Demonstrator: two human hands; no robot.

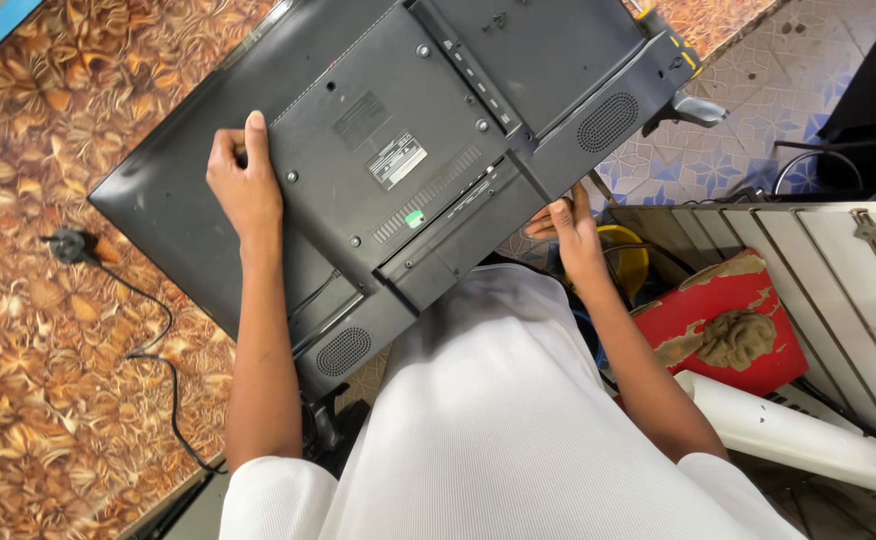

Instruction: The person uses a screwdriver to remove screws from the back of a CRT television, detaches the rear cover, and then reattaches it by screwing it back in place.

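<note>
Looking down from the head view: a flat TV [398,160] lies screen-down, its black back panel up, on a table [48,330] with a brown leaf-pattern cover. One corner juts past the table's edge toward the person.

Left hand [246,180] rests on the back panel, fingers curled, thumb laid flat on the plastic; it presses more than grips. Right hand [570,228] hooks the lower edge near a speaker grille [606,122], fingers wrapped under the rim; how tightly, I cannot tell.

Handling, as a judgement: broad, stiff, fairly light for its size, awkward to turn. The screen beneath is the fragile part. Smooth plastic looks slippery; the edges and thick central housing seem the safest holds, not the thin panel.

Around it: a black cable [163,350] and plug [70,245] trail over the table at left. A stand foot [693,108] sticks out at the far end. At right, below the table, sit a red board [728,330] with a brown lump, a white pipe [798,430], a yellow tub [626,258] and pale slats [818,270], crowding the space under the overhanging corner.
</note>
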